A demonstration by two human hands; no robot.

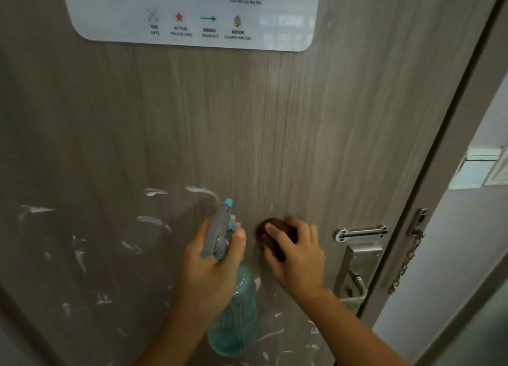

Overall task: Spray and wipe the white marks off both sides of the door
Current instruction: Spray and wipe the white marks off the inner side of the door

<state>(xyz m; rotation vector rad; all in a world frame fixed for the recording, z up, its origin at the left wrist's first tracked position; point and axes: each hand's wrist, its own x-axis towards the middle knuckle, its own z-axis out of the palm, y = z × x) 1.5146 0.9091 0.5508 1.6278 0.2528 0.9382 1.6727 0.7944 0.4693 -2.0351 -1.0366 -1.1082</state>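
Left hand fingers clamped round translucent teal plastic spray bottle, nozzle aimed at grey wood-grain door, right hand fingers pressing dark brown cloth flat to scrub, white smeared marks at 9 o'clock.

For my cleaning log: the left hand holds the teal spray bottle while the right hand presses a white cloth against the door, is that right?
Not quite: in the head view the cloth under the right hand is dark brown, not white. The left hand does hold the teal spray bottle at the door.
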